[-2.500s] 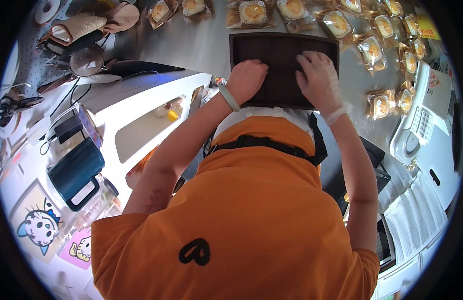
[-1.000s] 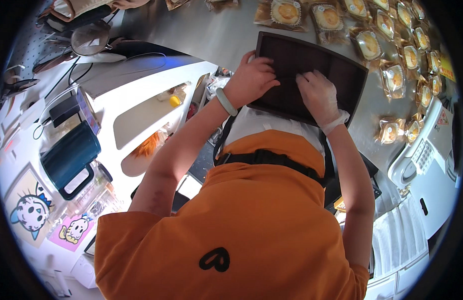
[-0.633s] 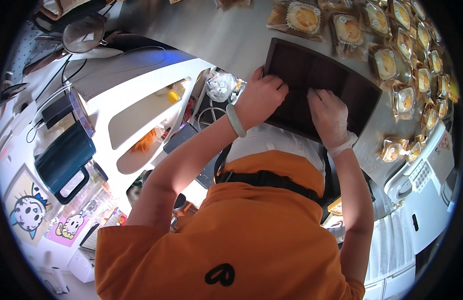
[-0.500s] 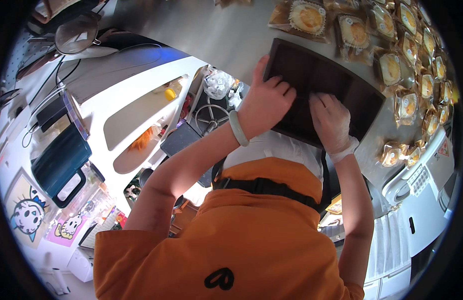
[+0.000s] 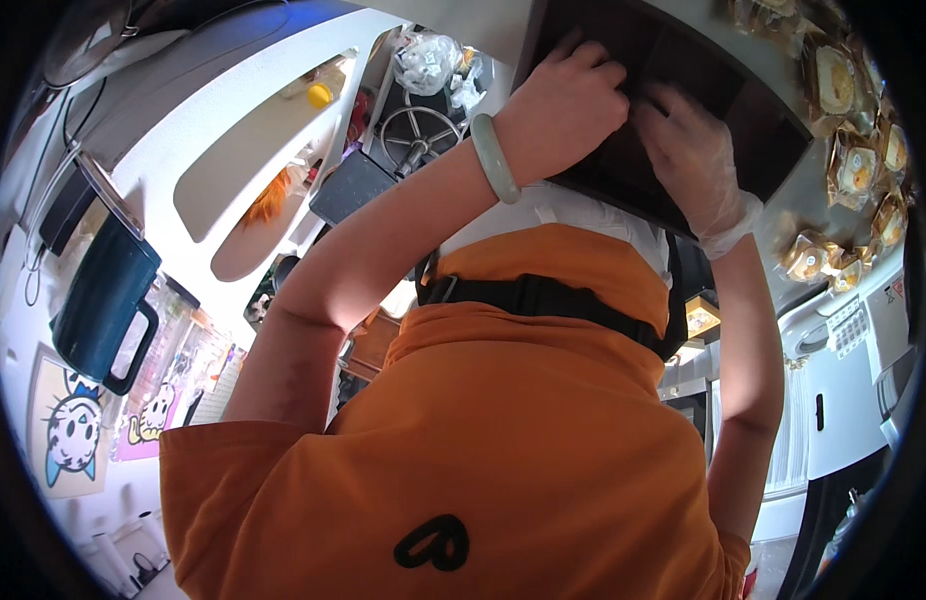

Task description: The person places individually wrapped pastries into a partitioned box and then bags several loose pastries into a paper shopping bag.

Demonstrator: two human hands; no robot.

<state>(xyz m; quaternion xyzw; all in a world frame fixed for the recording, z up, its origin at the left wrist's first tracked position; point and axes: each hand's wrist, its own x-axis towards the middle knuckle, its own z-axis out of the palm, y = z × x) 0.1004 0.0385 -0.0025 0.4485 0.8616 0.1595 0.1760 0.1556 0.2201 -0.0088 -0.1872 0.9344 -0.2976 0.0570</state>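
A dark brown, box-like tray (image 5: 778, 135) with inner compartments lies on the metal counter in front of me. My left hand (image 5: 573, 105), bare with a pale green bangle (image 5: 496, 160) at the wrist, reaches over its left part. Its fingers are curled in at the middle dividers. My right hand (image 5: 688, 155) wears a clear plastic glove, and its bent fingers meet the left ones at the same dividers. Motion smears the gloved fingertips a little. Both hands seem to pinch a divider, though the dark inside hides the exact hold. The tray's far edge is cut off by the picture.
Several small cakes in clear wrappers (image 5: 836, 85) lie on the counter to the right of the tray. Beyond them is a white device with a keypad (image 5: 851, 330). To the left are a white shelf unit (image 5: 198, 135), a dark teal mug (image 5: 108, 300) and a crumpled plastic bag (image 5: 426, 62).
My view has shifted, so the tray and cakes sit higher in it. My left thumb has come off the tray's edge, and both hands have drawn together at the middle dividers.
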